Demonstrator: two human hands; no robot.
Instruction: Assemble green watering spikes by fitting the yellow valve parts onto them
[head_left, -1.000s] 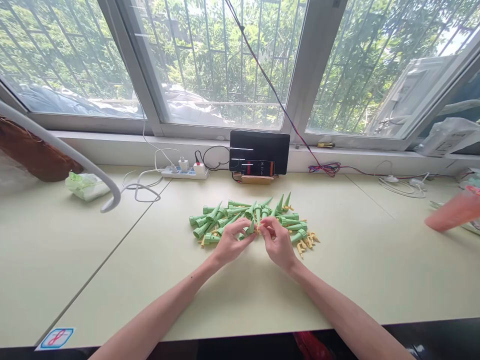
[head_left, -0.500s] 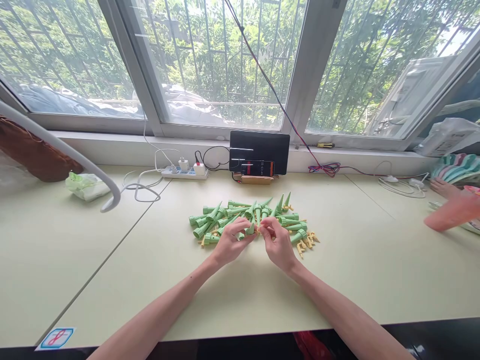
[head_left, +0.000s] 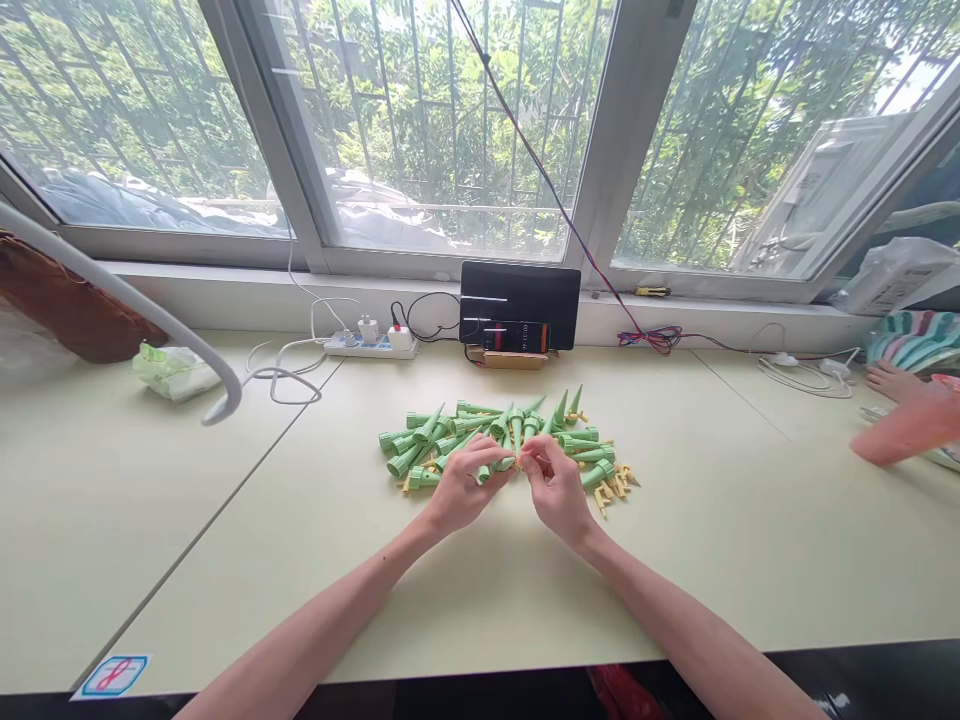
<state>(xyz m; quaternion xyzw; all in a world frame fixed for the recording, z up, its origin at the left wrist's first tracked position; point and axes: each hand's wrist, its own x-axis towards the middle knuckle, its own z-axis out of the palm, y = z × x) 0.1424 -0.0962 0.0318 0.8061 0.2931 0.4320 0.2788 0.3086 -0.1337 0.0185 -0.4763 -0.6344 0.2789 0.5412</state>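
Note:
My left hand [head_left: 466,484] is closed around a green plant watering spike [head_left: 503,464], partly hidden by the fingers. Against it, my right hand [head_left: 556,488] pinches with thumb and forefinger at a small yellow valve [head_left: 517,461], mostly covered by the fingertips. The two hands almost meet at the near side of a pile of green watering spikes [head_left: 409,458], several with ribbed caps and pointed tips. Beside my right hand lies a small heap of loose yellow valves [head_left: 616,484].
Behind the pile, a phone [head_left: 517,336] leans on a black tablet [head_left: 562,300]. A power strip [head_left: 360,346] and white cables [head_left: 289,385] lie to the left, near a green-and-white packet [head_left: 176,372]. At far right are a red cup [head_left: 904,425] and another person's hand [head_left: 892,382].
The green spike in my left hand has tipped from upright to lying flatter. Both hands stay in place. At far right, another person's hand and striped sleeve have come into view.

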